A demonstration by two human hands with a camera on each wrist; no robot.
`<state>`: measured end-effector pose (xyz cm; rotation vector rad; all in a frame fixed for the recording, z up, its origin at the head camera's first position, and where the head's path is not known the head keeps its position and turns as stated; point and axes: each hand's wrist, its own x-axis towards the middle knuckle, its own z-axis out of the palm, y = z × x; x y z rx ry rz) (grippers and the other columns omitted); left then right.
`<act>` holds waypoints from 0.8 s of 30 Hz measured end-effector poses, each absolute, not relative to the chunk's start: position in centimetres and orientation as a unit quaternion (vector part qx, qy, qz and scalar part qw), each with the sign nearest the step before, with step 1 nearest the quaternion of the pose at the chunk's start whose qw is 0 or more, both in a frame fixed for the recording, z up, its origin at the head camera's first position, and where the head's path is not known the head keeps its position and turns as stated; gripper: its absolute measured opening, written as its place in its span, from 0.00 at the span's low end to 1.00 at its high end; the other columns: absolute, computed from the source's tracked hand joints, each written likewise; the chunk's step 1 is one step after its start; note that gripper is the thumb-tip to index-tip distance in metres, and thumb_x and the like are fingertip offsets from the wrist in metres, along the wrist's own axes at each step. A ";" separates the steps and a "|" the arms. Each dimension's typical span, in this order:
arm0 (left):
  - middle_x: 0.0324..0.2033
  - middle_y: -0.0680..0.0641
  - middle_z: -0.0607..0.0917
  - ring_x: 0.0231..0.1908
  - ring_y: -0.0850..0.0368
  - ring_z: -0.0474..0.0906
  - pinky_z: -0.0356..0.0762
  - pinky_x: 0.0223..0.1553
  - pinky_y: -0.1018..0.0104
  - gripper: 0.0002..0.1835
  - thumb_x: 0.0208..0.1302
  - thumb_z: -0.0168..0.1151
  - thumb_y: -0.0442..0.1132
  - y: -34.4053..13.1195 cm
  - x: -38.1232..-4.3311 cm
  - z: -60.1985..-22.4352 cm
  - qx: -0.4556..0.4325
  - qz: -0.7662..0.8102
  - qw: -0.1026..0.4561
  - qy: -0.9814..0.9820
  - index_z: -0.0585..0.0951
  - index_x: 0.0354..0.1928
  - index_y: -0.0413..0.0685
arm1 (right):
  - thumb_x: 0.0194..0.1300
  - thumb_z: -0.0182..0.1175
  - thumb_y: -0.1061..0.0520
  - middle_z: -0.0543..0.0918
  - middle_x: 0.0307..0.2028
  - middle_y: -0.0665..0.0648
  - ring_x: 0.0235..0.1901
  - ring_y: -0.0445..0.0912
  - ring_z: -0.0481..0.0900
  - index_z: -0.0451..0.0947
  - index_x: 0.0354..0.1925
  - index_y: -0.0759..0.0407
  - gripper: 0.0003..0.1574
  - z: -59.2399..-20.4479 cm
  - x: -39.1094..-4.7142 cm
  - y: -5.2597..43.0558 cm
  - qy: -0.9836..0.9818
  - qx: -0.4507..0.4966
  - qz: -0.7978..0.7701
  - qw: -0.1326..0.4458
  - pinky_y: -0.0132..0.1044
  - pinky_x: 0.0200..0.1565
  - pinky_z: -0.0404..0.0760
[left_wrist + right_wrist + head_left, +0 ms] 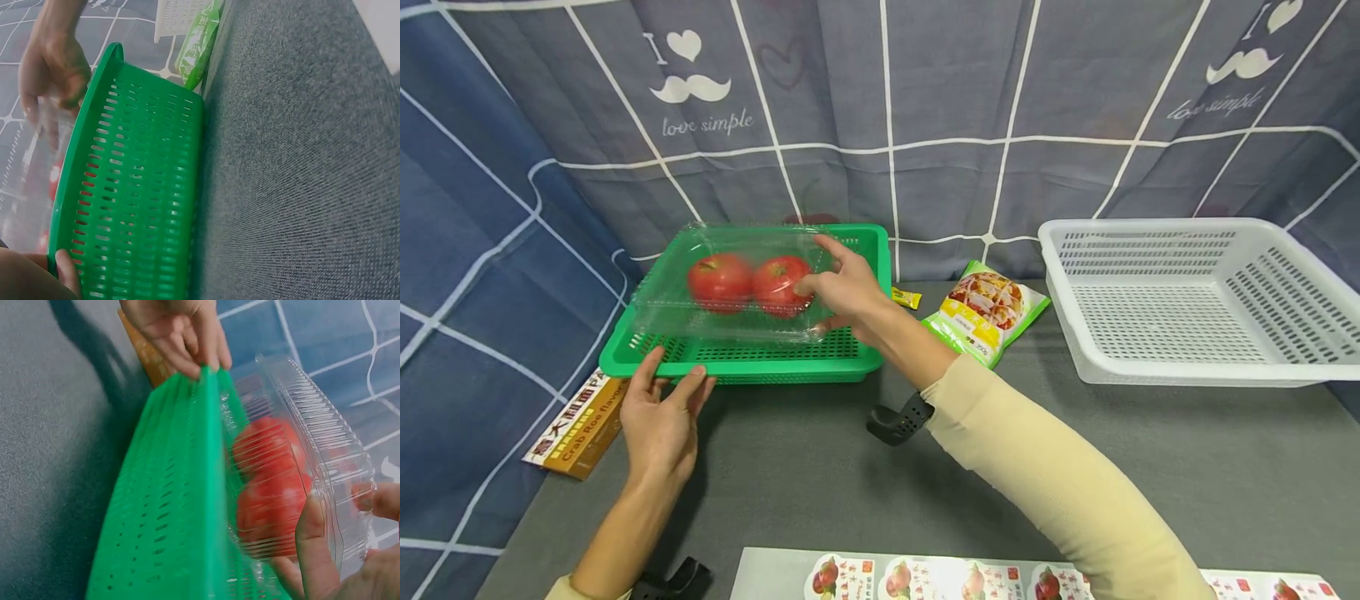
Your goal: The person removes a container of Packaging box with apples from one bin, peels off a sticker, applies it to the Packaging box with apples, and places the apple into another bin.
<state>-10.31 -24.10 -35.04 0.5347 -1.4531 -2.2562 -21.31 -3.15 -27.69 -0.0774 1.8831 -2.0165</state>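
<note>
A clear plastic clamshell box with two round red fruits inside is over the green basket. My right hand holds the box by its right end, thumb on the near side and fingers spread along the end. In the right wrist view, the box is tilted and the fruits show through its ribbed wall. My left hand grips the basket's front rim near the left corner. From the left wrist, a fingertip shows against the outside of that rim.
A green-and-white food bag and a small yellow packet lie right of the green basket. Farther right stands a white basket. A brown carton lies at the left, and a sticker sheet at the near edge. Patterned cloth hangs behind.
</note>
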 end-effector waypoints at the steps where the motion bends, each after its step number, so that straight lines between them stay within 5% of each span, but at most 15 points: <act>1: 0.45 0.49 0.57 0.38 0.59 0.77 0.80 0.45 0.68 0.41 0.62 0.58 0.18 -24.1 -10.4 -35.0 0.191 -0.808 0.203 -0.520 0.58 0.75 0.45 | 0.60 0.62 0.68 0.57 0.71 0.59 0.50 0.54 0.71 0.61 0.73 0.36 0.49 -27.3 -21.1 -3.0 0.671 -0.030 -0.716 0.190 0.40 0.21 0.79; 9: 0.45 0.48 0.58 0.34 0.59 0.79 0.80 0.45 0.68 0.40 0.61 0.59 0.17 -24.3 -10.6 -35.0 0.194 -0.815 0.201 -0.507 0.61 0.74 0.45 | 0.61 0.62 0.68 0.67 0.58 0.58 0.40 0.51 0.69 0.61 0.73 0.36 0.49 -25.5 -19.6 -0.9 0.650 -0.036 -0.734 0.194 0.39 0.21 0.78; 17: 0.45 0.43 0.66 0.34 0.58 0.79 0.82 0.40 0.67 0.34 0.59 0.61 0.17 -24.3 -10.8 -35.2 0.182 -0.821 0.221 -0.494 0.67 0.67 0.43 | 0.62 0.63 0.66 0.61 0.69 0.55 0.55 0.57 0.73 0.64 0.71 0.32 0.47 -25.2 -18.0 2.6 0.655 -0.038 -0.729 0.196 0.39 0.22 0.79; 24: 0.45 0.44 0.69 0.37 0.57 0.79 0.81 0.40 0.67 0.34 0.59 0.60 0.16 -24.3 -10.8 -35.3 0.180 -0.830 0.208 -0.486 0.68 0.67 0.43 | 0.61 0.63 0.65 0.61 0.71 0.56 0.53 0.54 0.78 0.63 0.72 0.32 0.48 -25.4 -16.4 5.9 0.669 -0.045 -0.721 0.176 0.40 0.24 0.80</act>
